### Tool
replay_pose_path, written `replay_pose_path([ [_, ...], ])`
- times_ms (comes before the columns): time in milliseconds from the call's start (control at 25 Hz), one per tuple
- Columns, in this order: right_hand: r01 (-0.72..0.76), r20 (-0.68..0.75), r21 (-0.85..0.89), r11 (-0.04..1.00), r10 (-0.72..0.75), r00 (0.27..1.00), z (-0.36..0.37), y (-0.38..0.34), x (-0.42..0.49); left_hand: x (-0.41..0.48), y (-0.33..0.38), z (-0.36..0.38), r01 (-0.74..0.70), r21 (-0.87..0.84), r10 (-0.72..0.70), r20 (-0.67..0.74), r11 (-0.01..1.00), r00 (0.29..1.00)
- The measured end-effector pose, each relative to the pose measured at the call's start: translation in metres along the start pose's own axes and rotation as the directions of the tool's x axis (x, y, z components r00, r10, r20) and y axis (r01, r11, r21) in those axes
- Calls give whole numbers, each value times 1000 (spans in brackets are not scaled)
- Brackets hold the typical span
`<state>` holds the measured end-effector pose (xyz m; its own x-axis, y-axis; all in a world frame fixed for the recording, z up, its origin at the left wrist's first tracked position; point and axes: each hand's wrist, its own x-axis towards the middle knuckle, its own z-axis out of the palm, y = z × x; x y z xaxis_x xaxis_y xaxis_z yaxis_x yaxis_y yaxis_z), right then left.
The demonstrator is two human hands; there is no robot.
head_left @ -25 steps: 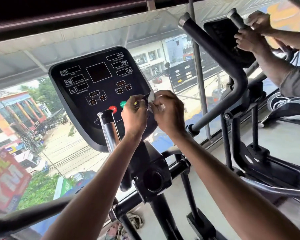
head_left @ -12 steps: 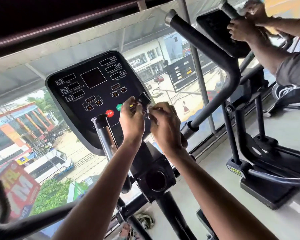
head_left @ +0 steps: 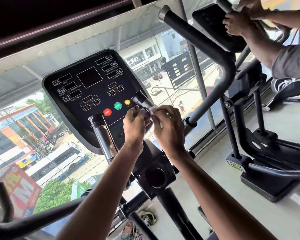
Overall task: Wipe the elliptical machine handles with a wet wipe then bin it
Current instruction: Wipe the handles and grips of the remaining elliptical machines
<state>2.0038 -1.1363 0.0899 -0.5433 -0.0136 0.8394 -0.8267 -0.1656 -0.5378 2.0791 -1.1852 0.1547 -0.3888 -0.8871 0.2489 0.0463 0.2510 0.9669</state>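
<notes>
Before one console (head_left: 87, 87), left hand (head_left: 134, 125) and right hand (head_left: 170, 127) pinch one wet wipe (head_left: 153, 109).

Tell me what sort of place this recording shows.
Probably an upper-floor gym: an elliptical console, a second machine beside it that another person grips, and a window overlooking a street.

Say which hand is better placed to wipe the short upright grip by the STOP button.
Left, probably. The left hand and right hand both pinch the wet wipe, but the left sits nearer that grip; the right would have to cross it.
</notes>
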Motion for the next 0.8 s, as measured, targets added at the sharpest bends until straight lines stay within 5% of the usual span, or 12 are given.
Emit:
replay_pose_path([
  [240,-151,-189,39,988,155,970,-23,20,-50,-13,-13,5,-28,71,27,7,997,1000],
  [440,-21,-166,15,1000,23,986,-27,28,-62,-19,-25,15,-9,86,4,60,996,998],
  [640,-223,-262,136,965,252,932,-27,24,-69,-23,-41,19,-16,103,9,67,995,998],
  [800,-119,-237,102,988,140,961,-28,34,-82,-24,-45,21,22,106,-32,96,994,995],
])
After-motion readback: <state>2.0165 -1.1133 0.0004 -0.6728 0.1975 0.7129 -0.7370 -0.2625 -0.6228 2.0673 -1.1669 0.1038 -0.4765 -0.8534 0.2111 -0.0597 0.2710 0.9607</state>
